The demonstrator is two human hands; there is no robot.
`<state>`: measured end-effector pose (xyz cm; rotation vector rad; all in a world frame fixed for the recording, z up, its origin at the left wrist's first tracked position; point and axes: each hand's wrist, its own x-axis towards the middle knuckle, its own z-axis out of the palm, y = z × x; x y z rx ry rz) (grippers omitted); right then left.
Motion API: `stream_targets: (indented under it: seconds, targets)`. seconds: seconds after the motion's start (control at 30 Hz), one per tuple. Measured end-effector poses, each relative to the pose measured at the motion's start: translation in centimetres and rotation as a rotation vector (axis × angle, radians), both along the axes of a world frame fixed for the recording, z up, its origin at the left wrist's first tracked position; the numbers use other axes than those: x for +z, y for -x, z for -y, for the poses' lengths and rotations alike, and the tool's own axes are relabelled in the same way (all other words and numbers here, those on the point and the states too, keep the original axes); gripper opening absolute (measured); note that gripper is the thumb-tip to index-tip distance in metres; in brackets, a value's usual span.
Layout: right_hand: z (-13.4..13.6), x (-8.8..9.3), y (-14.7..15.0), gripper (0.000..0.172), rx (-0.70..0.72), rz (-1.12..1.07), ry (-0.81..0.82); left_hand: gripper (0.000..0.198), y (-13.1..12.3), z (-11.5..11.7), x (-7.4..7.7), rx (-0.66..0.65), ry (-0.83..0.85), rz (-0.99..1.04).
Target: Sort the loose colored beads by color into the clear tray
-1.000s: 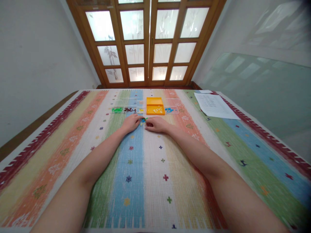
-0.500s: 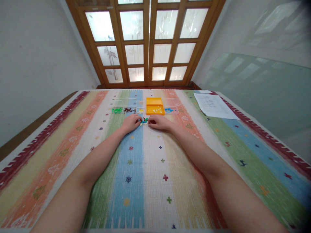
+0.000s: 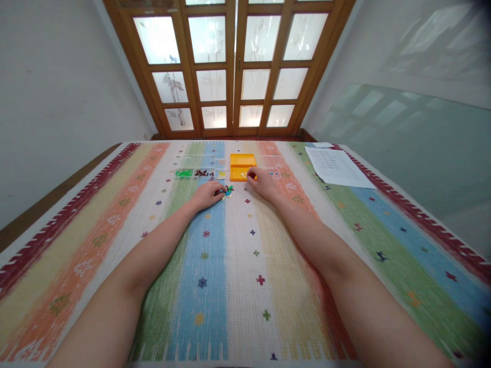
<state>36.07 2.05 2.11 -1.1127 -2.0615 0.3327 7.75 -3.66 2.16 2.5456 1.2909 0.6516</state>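
Note:
My left hand rests on the tablecloth with its fingers closed at the edge of a small cluster of green, blue, brown and white plastic pieces. Over the right part of an open orange-yellow box, my right hand has its fingers curled together. White pieces lie in that box beside the fingertips. Whether the right fingers pinch a piece cannot be made out.
Left of the orange-yellow box are clear boxes with green pieces, brown pieces and a few yellow pieces. Blue pieces show behind my right hand. A printed paper sheet lies farther right on the striped tablecloth.
My right hand has moved away from the cluster, to the right and farther from me, over the orange-yellow box. My left hand has stayed at the cluster.

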Motion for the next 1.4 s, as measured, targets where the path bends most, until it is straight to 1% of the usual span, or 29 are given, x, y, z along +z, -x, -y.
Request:
stream_targets:
  seconds: [0.07, 0.17, 0.3, 0.43, 0.57, 0.73, 0.97, 1.07, 1.13, 1.2, 1.3, 1.4]
  targets:
    - [-0.8, 0.2, -1.0, 0.010, -0.093, -0.080, -0.009, 0.019, -0.1, 0.0, 0.0, -0.006, 0.000, 0.005]
    - [-2.0, 0.2, -2.4, 0.013, -0.221, -0.137, 0.002, 0.016, -0.1, 0.0, 0.0, 0.003, 0.005, 0.011]
    - [-3.4, -0.5, -3.9, 0.017, -0.325, -0.180, -0.028, 0.016, 0.0, 0.0, 0.1, 0.022, 0.003, 0.008]
    - [-4.3, -1.4, -4.6, 0.020, -0.373, -0.169, -0.036, 0.020, 0.1, 0.0, 0.2, 0.084, 0.007, 0.013]
    - [-4.5, -2.1, -4.7, 0.024, -0.427, -0.127, -0.015, 0.023, 0.0, 0.1, 0.4, 0.168, -0.008, 0.030]
    - [-4.1, -2.2, -4.7, 0.025, -0.478, -0.060, 0.038, 0.020, 0.2, 0.1, 0.5, 0.236, -0.025, 0.076]
    - [-3.9, -2.3, -4.4, 0.026, -0.489, 0.007, 0.038, 0.021, 0.9, -0.6, 0.2, 0.329, -0.037, 0.184]
    - [-4.0, -2.4, -4.3, 0.024, -0.494, 0.022, 0.012, 0.021, 1.8, -1.3, -0.1, 0.384, -0.033, 0.228]
    - [-4.0, -2.4, -4.2, 0.024, -0.484, 0.021, 0.003, 0.021, 2.9, -2.0, -0.3, 0.447, -0.047, 0.279]
    - [-3.9, -2.4, -4.1, 0.023, -0.466, 0.015, -0.006, 0.022, 4.3, -2.8, -0.7, 0.521, -0.075, 0.359]
    - [-3.7, -2.2, -3.8, 0.022, -0.438, 0.012, -0.015, 0.024, 6.7, -3.8, -1.0, 0.676, -0.099, 0.458]
    - [-3.3, -1.9, -3.4, 0.023, -0.415, 0.019, -0.013, 0.024, 8.4, -4.3, -1.0, 0.794, -0.106, 0.534]
